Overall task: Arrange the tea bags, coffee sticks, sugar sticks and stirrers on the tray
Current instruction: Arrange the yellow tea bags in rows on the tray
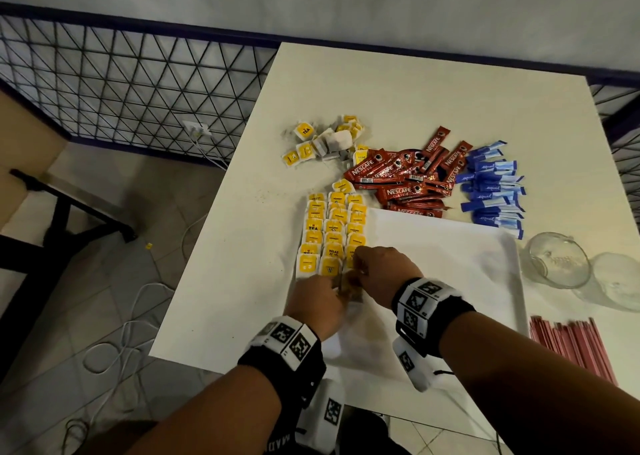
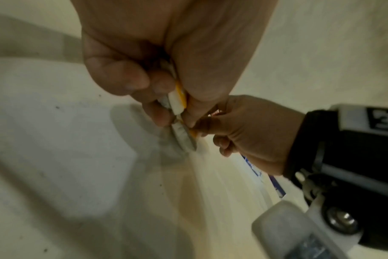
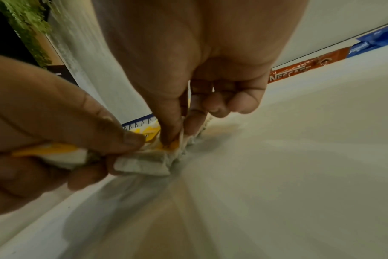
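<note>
Both hands meet low over the near left part of the white tray (image 1: 450, 246), each with fingers curled: the left hand (image 1: 317, 304) pinches a small stack of tea bags (image 2: 177, 98) between thumb and fingers, how many I cannot tell, and the right hand (image 1: 382, 272) pinches one tea bag (image 3: 166, 149) by its yellow tag, just beside the left hand's stack and right down at the tray floor. Along the tray's left edge lie the laid-out tea bags (image 1: 332, 232) in three columns of overlapping yellow tags, roughly seven or eight to a column; the overlap keeps me from an exact count. Farther back on the white table (image 1: 415, 90) sits a loose heap of tea bags (image 1: 325, 141), about a dozen showing. Behind the tray is a pile of red coffee sticks (image 1: 412, 177), perhaps fifteen or more, and to its right a pile of blue sugar sticks (image 1: 491, 191), about as many. Two clear glass cups (image 1: 557, 260) stand right of the tray, with a bundle of red stirrers (image 1: 571, 347) nearer, too many to count
</note>
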Demonstrator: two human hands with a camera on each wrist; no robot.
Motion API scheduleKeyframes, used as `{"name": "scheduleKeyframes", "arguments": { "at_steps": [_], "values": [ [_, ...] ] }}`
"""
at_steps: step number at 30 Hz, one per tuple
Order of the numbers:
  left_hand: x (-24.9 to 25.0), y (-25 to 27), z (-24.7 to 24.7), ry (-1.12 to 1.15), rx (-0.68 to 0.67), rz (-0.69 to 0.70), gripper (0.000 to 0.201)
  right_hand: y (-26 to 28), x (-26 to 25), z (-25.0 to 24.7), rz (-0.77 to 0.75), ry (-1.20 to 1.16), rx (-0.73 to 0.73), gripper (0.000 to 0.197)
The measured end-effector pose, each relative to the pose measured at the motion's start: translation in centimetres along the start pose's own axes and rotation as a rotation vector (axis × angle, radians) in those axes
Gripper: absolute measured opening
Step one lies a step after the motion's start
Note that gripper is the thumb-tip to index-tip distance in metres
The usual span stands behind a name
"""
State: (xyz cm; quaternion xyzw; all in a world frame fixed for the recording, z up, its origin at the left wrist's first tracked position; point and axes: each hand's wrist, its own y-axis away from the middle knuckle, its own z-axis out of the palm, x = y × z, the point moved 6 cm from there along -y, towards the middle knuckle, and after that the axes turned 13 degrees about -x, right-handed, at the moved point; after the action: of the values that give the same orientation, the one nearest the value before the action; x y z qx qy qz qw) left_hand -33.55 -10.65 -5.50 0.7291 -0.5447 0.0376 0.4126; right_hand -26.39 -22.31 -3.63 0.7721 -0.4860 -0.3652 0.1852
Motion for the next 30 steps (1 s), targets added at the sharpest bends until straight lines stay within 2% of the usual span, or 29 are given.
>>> {"name": "scheduleKeyframes", "arguments": {
  "at_steps": [2,3,5,7,9,11,13,16,19,26,28,30],
  "values": [
    [0.0,0.9,-1.2,0.106,-0.013,-0.017,0.027,0.3,-0.1,-0.2,-0.005,-0.018,0.013,0.010],
    [-0.3,1.2,-1.5,0.254,-0.038,-0.037,0.028,0.4,-0.2,-0.3,-0.016,-0.028,0.027,0.013],
    [-0.9,1.6,-1.2,0.830,-0.188,-0.094,0.040,1.1,-0.5,-1.1,-0.097,-0.074,0.096,0.016],
    [-0.6,2.1,-0.6,1.392,-0.379,-0.125,0.058,2.0,-1.4,-2.3,-0.260,-0.136,0.179,0.013],
    [0.0,2.5,-1.1,1.611,-0.513,-0.105,0.075,3.1,-2.7,-3.1,-0.427,-0.140,0.219,0.010],
    [0.5,2.7,-1.8,1.640,-0.545,-0.084,0.081,3.9,-4.2,-3.3,-0.545,-0.088,0.200,0.013],
    [1.0,2.7,-2.3,1.596,-0.535,-0.063,0.081,4.2,-5.2,-3.2,-0.600,-0.066,0.179,0.018],
    [1.5,2.5,-2.6,1.488,-0.550,-0.045,0.082,4.4,-6.0,-3.6,-0.604,-0.060,0.181,0.023],
    [2.0,2.5,-2.9,1.444,-0.575,-0.030,0.082,4.2,-6.3,-3.7,-0.563,-0.013,0.111,0.031],
    [2.1,2.2,-3.4,1.499,-0.536,-0.050,0.070,4.7,-5.8,-4.0,-0.613,-0.019,0.152,0.018],
    [2.1,2.3,-3.2,1.472,-0.549,-0.065,0.066,4.9,-5.9,-4.3,-0.662,-0.079,0.181,0.012],
    [1.7,2.0,-3.1,1.407,-0.478,-0.093,0.062,5.2,-5.9,-4.9,-0.656,-0.176,0.182,0.008]
  ]
}}
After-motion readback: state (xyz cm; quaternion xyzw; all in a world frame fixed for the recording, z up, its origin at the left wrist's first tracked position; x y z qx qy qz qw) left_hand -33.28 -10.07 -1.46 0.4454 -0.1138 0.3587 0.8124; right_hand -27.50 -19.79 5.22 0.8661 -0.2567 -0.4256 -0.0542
